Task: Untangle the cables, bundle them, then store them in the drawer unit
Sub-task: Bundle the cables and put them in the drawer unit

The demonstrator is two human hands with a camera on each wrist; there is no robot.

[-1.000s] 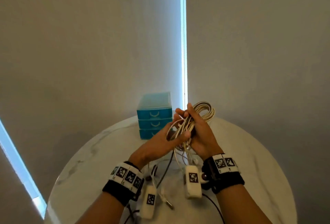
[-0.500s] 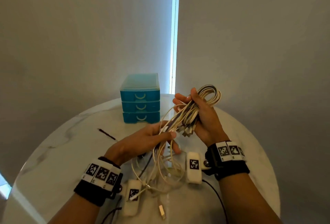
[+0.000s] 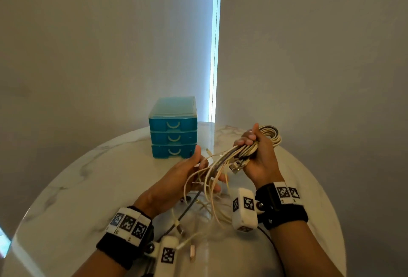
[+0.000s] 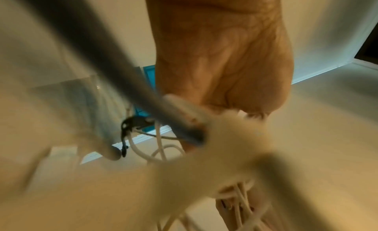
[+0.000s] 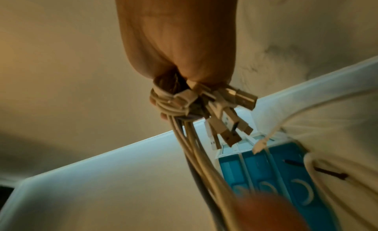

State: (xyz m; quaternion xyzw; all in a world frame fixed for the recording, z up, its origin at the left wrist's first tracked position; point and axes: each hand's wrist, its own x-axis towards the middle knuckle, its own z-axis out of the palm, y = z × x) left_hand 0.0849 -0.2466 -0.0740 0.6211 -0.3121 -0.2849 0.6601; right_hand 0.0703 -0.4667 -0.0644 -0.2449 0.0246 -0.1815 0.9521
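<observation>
My right hand [image 3: 256,153] grips a looped bundle of white and grey cables [image 3: 268,136] above the round marble table [image 3: 88,188]. Several USB plugs [image 5: 231,121] stick out below that fist. The loose cable tails [image 3: 209,179] hang down from it and pass through my left hand [image 3: 194,171], whose thumb and fingers curl lightly round the strands. The blue drawer unit [image 3: 173,137] with three shut drawers stands at the far side of the table, just beyond my left hand. The left wrist view is blurred by cables close to the lens.
More cable ends and a plug [image 3: 192,253] lie on the table near its front edge between my wrists. A small dark tie [image 5: 329,174] lies on the table by the drawer unit. Walls and a bright window gap [image 3: 215,45] stand behind the table.
My hands have drawn apart: the right kept the looped bundle and moved right, the left slid down along the loose tails. The head view dropped, showing more of the table.
</observation>
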